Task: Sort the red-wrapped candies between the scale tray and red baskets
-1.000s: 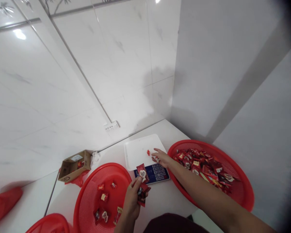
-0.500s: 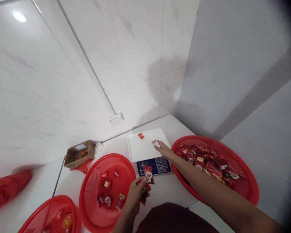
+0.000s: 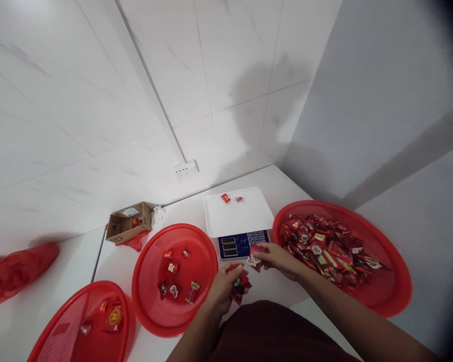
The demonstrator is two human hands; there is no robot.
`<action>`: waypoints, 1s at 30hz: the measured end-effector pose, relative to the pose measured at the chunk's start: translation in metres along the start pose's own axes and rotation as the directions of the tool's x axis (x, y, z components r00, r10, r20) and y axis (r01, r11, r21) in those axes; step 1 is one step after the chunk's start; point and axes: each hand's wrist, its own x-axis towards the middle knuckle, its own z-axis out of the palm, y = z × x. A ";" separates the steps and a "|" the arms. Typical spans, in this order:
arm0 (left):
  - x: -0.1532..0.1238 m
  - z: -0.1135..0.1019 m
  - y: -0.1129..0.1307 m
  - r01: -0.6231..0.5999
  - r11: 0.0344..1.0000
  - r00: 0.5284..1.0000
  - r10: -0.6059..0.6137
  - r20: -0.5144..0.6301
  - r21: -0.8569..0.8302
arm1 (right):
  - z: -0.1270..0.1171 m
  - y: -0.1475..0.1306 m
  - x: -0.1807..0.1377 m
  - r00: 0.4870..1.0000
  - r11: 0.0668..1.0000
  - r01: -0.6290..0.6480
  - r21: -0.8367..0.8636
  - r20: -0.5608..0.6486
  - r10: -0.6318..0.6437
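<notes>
My left hand [image 3: 224, 287] is closed around several dark red candy packets [image 3: 240, 287], low in front of my body. Close by on its right, my right hand [image 3: 276, 257] pinches one red packet with a white label [image 3: 255, 258], in front of the digital scale's blue keypad [image 3: 242, 245]. On the scale's white tray [image 3: 239, 215] lie a small red candy [image 3: 225, 198] and a red-and-white wrapped candy [image 3: 240, 199], side by side near the back edge.
A red basket [image 3: 402, 281] heaped with wrapped candies stands right of the scale. Left of it, another red basket [image 3: 145, 322] holds several candies; a third red basket [image 3: 126, 301] is at lower left. Behind are a cardboard box [image 3: 130, 234] and a wall socket [image 3: 185, 169].
My right hand has left the scale tray, where a wrapped candy now lies beside the red one. It has come back to my left hand and taken the white-labelled packet.
</notes>
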 end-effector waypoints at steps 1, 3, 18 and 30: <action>0.001 -0.003 0.002 0.016 0.998 1.000 -0.017 -0.016 -0.053 | -0.003 0.001 0.007 0.995 0.997 -0.006 0.075 -0.095 0.013; 0.003 -0.010 0.008 0.041 0.989 0.998 -0.048 -0.047 -0.143 | -0.008 0.001 0.026 0.968 0.979 0.013 0.203 -0.248 0.038; 0.021 -0.010 0.050 -0.019 0.975 0.999 0.030 0.045 -0.220 | 0.025 -0.025 0.028 0.992 0.971 -0.088 0.220 0.104 0.066; 0.021 0.014 0.067 -0.043 0.999 0.980 0.044 0.196 -0.012 | 0.020 -0.039 -0.007 0.991 0.986 0.123 0.108 0.042 -0.128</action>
